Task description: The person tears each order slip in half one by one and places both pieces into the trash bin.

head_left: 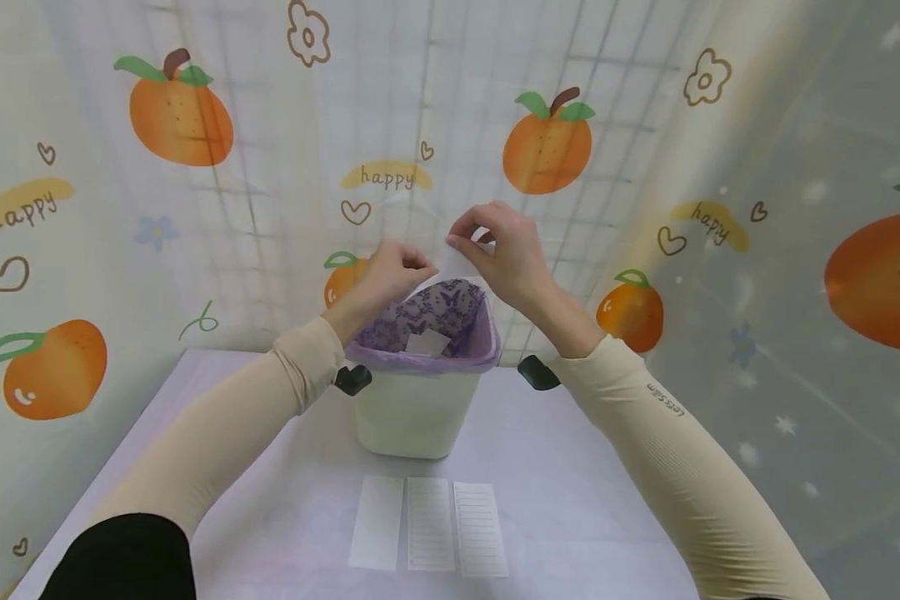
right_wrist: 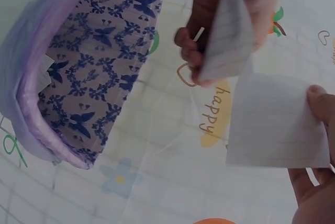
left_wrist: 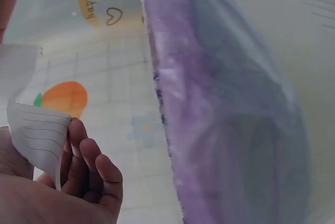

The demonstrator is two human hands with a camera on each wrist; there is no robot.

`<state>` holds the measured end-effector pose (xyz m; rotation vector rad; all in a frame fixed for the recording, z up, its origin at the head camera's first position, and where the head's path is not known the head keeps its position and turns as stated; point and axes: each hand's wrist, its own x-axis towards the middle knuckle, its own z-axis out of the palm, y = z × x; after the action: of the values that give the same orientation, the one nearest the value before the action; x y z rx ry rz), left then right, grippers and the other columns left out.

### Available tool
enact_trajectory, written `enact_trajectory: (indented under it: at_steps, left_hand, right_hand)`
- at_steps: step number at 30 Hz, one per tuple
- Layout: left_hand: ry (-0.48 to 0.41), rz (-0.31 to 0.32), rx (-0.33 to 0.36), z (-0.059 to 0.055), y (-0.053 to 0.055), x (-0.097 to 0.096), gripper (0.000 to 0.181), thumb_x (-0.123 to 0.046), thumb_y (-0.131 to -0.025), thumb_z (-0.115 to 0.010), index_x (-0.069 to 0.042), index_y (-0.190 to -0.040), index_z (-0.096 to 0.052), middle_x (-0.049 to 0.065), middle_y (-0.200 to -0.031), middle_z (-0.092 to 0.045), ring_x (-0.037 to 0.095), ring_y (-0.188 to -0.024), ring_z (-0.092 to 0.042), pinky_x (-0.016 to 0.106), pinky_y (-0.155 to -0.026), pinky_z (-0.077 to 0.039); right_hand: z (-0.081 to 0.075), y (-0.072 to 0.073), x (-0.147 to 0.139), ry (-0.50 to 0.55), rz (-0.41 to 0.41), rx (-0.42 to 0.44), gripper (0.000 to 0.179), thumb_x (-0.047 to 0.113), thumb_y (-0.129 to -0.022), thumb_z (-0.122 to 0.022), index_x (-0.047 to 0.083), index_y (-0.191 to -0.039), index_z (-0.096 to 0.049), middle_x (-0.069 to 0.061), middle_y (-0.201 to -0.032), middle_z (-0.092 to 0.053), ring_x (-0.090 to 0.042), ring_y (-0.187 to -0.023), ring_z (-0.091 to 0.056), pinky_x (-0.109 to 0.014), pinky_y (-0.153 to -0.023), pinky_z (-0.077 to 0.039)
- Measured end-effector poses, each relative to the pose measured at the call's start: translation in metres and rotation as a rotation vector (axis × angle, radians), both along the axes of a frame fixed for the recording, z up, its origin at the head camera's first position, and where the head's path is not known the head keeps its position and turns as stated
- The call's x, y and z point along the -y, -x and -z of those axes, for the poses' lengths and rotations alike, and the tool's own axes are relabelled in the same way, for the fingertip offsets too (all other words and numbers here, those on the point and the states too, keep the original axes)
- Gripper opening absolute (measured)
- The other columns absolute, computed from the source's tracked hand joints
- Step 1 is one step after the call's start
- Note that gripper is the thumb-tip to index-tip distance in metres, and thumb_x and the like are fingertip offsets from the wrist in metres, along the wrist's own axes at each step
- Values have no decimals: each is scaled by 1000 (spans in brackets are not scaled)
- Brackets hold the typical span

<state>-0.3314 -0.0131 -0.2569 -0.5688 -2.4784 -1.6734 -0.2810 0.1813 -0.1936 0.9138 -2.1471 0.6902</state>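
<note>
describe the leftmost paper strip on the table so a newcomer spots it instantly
Find the white bin with a purple liner, standing on the table. Just in front of it, three paper strips lie side by side. The leftmost strip looks plain, while its two neighbours show ruled lines.

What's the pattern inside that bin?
The bin's inside has dark blue butterflies and leafy sprigs; the right wrist view shows it best.

The bin (head_left: 414,415) looked like smooth, dull plastic. The purple bag (left_wrist: 180,103) was thin, crinkly plastic with a soft shine. The held paper (right_wrist: 277,124) was thin and dull, and the paper strips (head_left: 431,525) were smooth and dull too. The sleeves (head_left: 678,462) were stretchy-looking cloth with little wrinkles. The wall sheet (head_left: 277,125) looked thin and smooth.
</note>
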Motion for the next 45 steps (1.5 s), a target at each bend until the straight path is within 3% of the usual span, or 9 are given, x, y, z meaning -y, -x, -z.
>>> enact_trajectory:
  at_steps: [7,13,17,24,34,40,45]
  left_hand:
    - [49,26,25,13,1,4,15,-16,-98,-75,-2,-97,-80,11,-103,-76,20,-93,-63,32,-82,-51]
    - [88,-41,40,20,-2,5,14,-20,-98,-77,-6,-96,-80,7,-102,-74,21,-96,-62,34,-83,-49]
    - [93,-95,29,22,-3,5,14,-21,-98,-77,-7,-95,-80,7,-102,-74,22,-96,-62,35,-81,-50]
    - [79,-116,5,20,-6,6,13,-17,-97,-78,-5,-94,-80,9,-103,-75,22,-97,-64,34,-82,-51]
    - [106,-145,2,19,-13,7,12,-17,-98,-76,-7,-94,-79,9,-104,-76,24,-97,-65,36,-79,-53]
    - [142,-223,25,25,-9,10,12,-20,-96,-78,-8,-93,-78,8,-104,-76,23,-99,-64,36,-80,-52]
    - [131,-230,17,26,-9,14,11,-19,-96,-77,-8,-93,-80,8,-105,-77,23,-96,-67,36,-80,-56]
  right_hand:
    - [-6,-4,0,30,53,-8,5,12,-96,-78,7,-97,-76,-8,-93,-76,-24,-94,-68,-42,-82,-60]
    - [-2,-5,-3,19,60,3,5,12,-96,-78,8,-98,-78,-7,-95,-78,-23,-95,-69,-41,-81,-60]
    - [3,-4,-5,5,53,16,4,10,-95,-79,8,-98,-80,-7,-95,-78,-25,-96,-68,-41,-81,-61]
    - [17,2,-6,-21,45,72,4,8,-95,-79,6,-98,-80,-6,-95,-78,-26,-98,-66,-39,-82,-61]
    - [40,17,-15,-178,64,209,4,4,-96,-76,7,-97,-79,-8,-96,-77,-27,-98,-68,-40,-83,-61]
    - [49,17,-19,-195,38,217,5,2,-94,-77,5,-96,-79,-10,-95,-77,-28,-98,-67,-42,-84,-61]
    - [53,15,-25,-196,34,224,9,-3,-93,-76,4,-99,-79,-12,-100,-78,-32,-100,-67,-43,-84,-61]
